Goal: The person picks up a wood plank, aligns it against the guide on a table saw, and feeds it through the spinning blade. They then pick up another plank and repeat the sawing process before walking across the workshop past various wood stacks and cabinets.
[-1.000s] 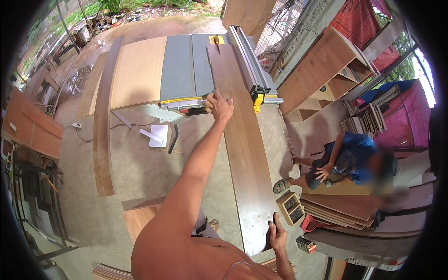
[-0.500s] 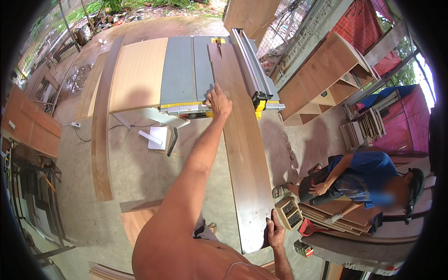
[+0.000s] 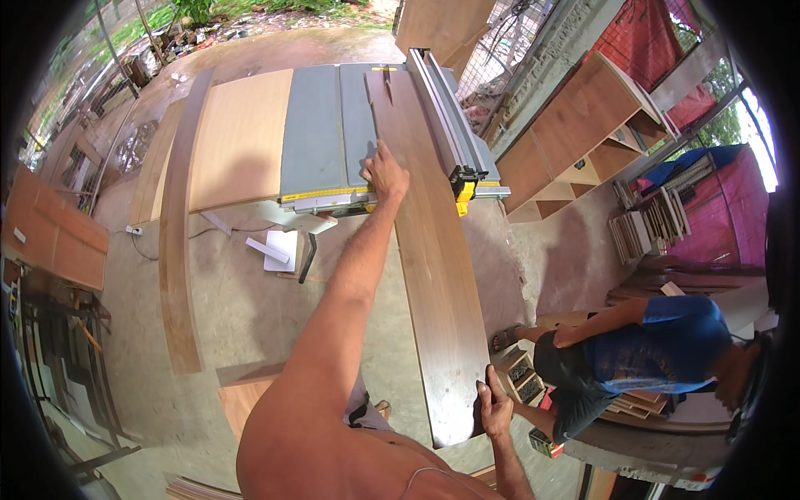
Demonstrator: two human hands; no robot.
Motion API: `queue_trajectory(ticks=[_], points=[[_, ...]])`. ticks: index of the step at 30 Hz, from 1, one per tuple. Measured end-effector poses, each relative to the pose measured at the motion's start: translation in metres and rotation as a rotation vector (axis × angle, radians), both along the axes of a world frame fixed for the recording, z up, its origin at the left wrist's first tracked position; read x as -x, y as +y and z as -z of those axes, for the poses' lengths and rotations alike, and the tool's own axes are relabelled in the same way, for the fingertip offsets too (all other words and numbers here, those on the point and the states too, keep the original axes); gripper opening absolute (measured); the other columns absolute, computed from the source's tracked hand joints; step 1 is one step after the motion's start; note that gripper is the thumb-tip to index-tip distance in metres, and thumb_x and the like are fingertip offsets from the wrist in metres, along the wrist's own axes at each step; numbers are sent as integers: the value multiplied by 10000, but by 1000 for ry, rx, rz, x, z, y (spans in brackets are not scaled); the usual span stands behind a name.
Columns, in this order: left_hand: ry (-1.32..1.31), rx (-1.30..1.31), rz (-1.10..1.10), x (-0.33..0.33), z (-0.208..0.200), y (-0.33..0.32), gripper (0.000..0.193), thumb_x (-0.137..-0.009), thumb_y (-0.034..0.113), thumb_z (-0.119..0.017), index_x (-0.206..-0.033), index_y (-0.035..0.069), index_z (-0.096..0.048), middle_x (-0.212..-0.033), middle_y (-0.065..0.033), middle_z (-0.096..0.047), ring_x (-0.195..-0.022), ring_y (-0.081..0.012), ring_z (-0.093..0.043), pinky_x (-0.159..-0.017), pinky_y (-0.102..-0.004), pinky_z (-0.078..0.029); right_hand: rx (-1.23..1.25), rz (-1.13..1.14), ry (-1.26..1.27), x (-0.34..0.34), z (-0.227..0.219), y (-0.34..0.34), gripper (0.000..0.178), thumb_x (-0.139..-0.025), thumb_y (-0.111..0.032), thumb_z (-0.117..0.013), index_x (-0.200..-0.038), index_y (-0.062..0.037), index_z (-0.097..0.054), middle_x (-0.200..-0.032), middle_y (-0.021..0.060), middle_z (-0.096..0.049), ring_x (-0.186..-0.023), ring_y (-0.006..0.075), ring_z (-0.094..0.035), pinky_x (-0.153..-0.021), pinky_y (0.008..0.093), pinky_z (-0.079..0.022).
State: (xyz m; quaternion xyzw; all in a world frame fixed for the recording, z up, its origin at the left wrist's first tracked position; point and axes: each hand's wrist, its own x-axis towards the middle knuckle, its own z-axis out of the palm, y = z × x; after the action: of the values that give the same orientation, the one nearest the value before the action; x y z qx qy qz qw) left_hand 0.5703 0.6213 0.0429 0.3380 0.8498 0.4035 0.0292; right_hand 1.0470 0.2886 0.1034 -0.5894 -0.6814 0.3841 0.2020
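A long brown wooden board [image 3: 442,283] runs from near my body onto the grey top of a table saw [image 3: 310,125]. Its right side lies along the metal fence [image 3: 442,117]. At the far end, a thin dark slit or blade edge shows in the board; I cannot tell which. My left hand [image 3: 387,173] rests at the board's left edge near the saw's front rail, index finger stretched forward and fingers apart. Down at the near right corner, my right hand [image 3: 495,406] grips the board, thumb on top and the lower fingers partly hidden.
A co-worker in a blue shirt [image 3: 679,342] is close on the right, beside a wooden box of small dark pieces [image 3: 523,379]. A pale panel [image 3: 242,137] and a long plank [image 3: 177,225] extend left of the saw. A wooden cabinet [image 3: 575,142] stands right of it.
The board has slid slightly forward along the fence, both hands staying on it. The co-worker has shifted nearer, the legs now beside the box and the reaching arm drawn back.
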Motion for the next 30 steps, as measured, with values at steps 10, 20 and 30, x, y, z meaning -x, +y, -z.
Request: queue_trajectory(ticks=[10, 20, 30], points=[[12, 1, -40, 30, 0, 35, 933, -800, 133, -765, -1612, 5, -325, -1317, -177, -645, -1278, -390, -529, -1071, -556, -339, 114, 59, 5, 23, 14, 33, 532, -1076, -291, -641, -1538, -52, -533, -1182, 58, -672, -1006, 107, -569, -906, 274, -496], [-78, 88, 122, 20, -5, 19, 905, -846, 143, -778, -1615, 36, -314, -1592, -203, -444, -1399, -435, -455, -1111, -624, -365, 46, 39, 19, 37, -2, 34, 529, -1077, -287, -635, -1519, -14, -537, -1476, 174, -631, -1325, 184, -604, -1109, 328, -458], [-179, -135, 313, -96, 25, -151, 838, -852, 7, -698, -1609, 34, -340, -1646, -176, -383, -1399, -440, -371, -1115, -572, -357, -42, 27, 99, 31, 15, 33, 495, -1055, -267, -657, -1490, -42, -583, -1403, 219, -667, -1306, 238, -648, -1065, 348, -502]])
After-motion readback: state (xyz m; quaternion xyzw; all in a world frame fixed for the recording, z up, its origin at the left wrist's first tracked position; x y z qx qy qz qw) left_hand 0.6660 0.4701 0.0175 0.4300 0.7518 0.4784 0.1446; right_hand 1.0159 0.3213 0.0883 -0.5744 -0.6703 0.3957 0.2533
